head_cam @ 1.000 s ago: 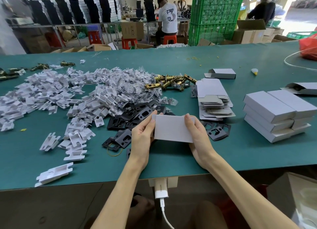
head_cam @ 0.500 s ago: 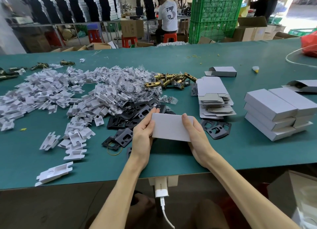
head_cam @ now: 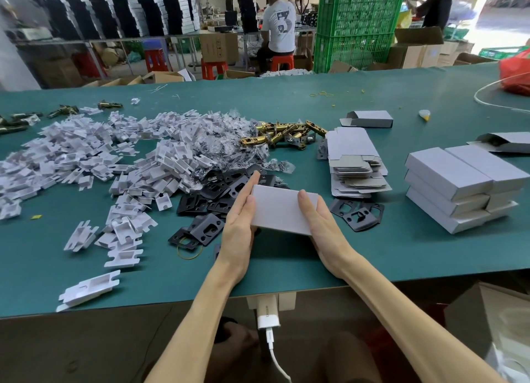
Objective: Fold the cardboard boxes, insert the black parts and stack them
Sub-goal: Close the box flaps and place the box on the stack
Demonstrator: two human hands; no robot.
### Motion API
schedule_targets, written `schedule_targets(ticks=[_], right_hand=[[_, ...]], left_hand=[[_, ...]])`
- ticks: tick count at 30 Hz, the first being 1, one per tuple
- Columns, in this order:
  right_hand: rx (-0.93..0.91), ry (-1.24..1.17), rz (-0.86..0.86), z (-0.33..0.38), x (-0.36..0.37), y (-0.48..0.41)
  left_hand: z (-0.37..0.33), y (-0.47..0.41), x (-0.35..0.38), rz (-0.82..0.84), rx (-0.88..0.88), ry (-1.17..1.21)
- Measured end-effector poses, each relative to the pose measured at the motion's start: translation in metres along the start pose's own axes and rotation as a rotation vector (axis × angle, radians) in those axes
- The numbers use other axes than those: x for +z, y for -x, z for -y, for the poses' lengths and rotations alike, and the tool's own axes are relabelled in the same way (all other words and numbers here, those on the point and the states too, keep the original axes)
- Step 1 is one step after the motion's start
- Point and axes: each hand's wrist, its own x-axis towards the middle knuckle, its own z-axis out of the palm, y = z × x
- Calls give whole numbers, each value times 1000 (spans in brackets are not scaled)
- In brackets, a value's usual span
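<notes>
I hold a folded white cardboard box [head_cam: 282, 210] just above the green table [head_cam: 286, 268], near its front edge. My left hand [head_cam: 239, 225] grips its left end, thumb on top and index finger stretched along the far corner. At the right end my right hand [head_cam: 321, 228] grips it with the thumb on top and the fingers hidden underneath. Black metal parts [head_cam: 223, 187] lie in a heap behind my left hand, and a few more black plates [head_cam: 357, 212] lie right of the box. A stack of finished boxes [head_cam: 459, 187] stands at the right.
A stack of flat box blanks [head_cam: 355, 164] lies behind my right hand. White plastic inserts [head_cam: 86, 159] spread over the left half. Brass latches [head_cam: 284, 133] and an open box [head_cam: 368, 119] lie further back. Another open box [head_cam: 504, 141] sits at the far right.
The box has shifted slightly away from me and lies flatter. My left index finger has stretched out along the box's far left corner. Both hands keep their hold.
</notes>
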Motion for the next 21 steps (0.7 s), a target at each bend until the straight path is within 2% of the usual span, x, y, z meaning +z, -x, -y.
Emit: schedule_targets(ticks=[10,16,21], right_hand=[[-19,23,-27,0,1,-1],[-32,81,-19,0,0,-2],[-141,240,-145,1,6,-2]], left_hand=[[1,1,2,91,-19,-85],[3,0,0,90,-28,-102],[3,-1,0,97,-65,-94]])
